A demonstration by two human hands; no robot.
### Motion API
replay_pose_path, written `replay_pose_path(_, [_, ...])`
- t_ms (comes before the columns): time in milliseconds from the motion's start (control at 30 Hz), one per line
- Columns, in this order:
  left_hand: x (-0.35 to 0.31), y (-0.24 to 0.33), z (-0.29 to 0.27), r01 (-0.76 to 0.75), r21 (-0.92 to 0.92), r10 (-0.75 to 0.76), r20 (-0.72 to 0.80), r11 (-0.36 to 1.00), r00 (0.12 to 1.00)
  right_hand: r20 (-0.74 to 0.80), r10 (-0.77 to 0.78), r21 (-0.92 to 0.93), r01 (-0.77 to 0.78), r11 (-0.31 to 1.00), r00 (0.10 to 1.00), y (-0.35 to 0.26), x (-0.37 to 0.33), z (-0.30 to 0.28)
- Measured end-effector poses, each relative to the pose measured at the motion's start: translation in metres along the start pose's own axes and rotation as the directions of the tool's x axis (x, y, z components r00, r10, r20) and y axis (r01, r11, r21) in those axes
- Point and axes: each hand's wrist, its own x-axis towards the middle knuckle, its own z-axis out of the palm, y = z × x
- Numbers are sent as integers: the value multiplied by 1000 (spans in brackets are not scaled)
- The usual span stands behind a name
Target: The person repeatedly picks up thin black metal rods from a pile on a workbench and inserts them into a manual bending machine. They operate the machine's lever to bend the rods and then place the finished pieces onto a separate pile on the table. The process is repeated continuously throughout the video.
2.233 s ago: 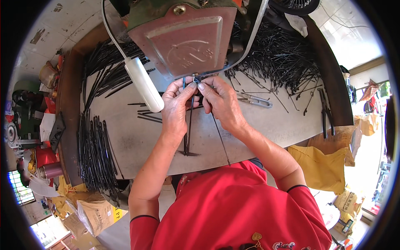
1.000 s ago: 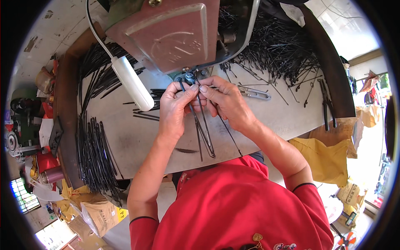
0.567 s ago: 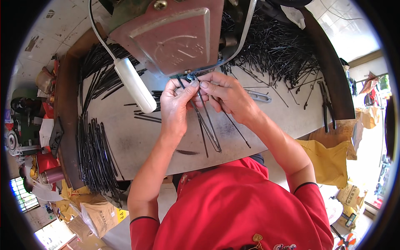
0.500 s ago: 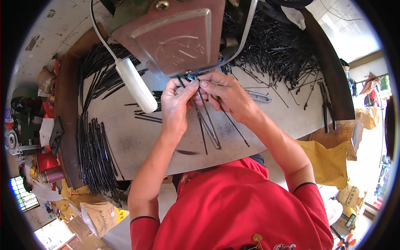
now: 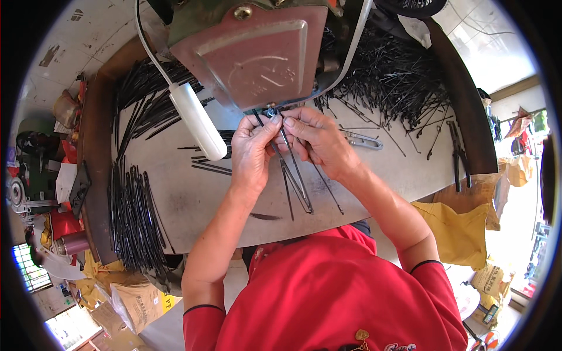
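Close together under the head of a machine [image 5: 257, 64] with a reddish-brown cover, both my hands are closed in a pinch. My left hand [image 5: 250, 155] grips a long black metal rod assembly [image 5: 298, 190], whose narrow bent end points down toward me. The upper end of these rods meets the small lit spot at the machine's lower edge. My right hand [image 5: 328, 143] pinches close beside my left fingertips; a separate thin black rod [image 5: 329, 190] slants down from beneath its palm. What exactly sits between the right fingertips is hidden.
A white tubular lamp [image 5: 199, 123] hangs left of my hands. Bundled black rods [image 5: 134, 213] lie at the left, with a tangled heap of thin rods [image 5: 392, 76] at the back right. Pliers [image 5: 458, 155] rest by the table's right rim. A yellow bag [image 5: 453, 231] sits beyond the edge.
The view has shifted slightly, so the machine and lamp appear a little farther right. Both hands keep nearly the same pinch at the machine, and the rods hold much the same slant.
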Motion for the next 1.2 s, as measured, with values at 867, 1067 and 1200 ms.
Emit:
replay_pose_path(867, [1,-1,-2,-28,95,31,-36,995,999,-117,-124,-202,99,974,985,4,-8,16])
replay_pose_path(1067, [-4,-9,5,-34,2,34,-132,999,991,-118,-102,-67,94,993,988,15,-10,13])
replay_pose_path(1200, [-4,1,2,-33,176,47,-79,984,996,-90,-72,-260,47,964,993,-5,-10,12])
